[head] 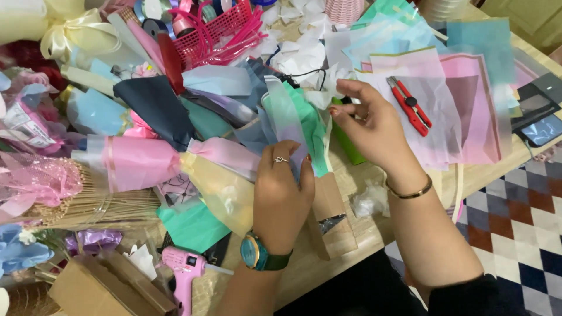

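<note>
My left hand [283, 193], with a ring and a teal watch, grips the gathered base of a bundle of wrapping sheets [287, 123] in green, translucent blue and grey. My right hand [369, 126], with a gold bangle, pinches the white upper edge of the same bundle near its right side. A brown paper piece [331, 216] lies just under the left hand. Red snips [410, 105] lie on pink sheets to the right of the right hand.
A pink glue gun [182, 269] and a cardboard box [105, 287] sit at the front left. Pink and yellow wrapped pieces [175, 161], a red basket [216, 29] and sheet piles [456, 93] crowd the wooden table [363, 234]. Checkered floor [521, 222] lies right.
</note>
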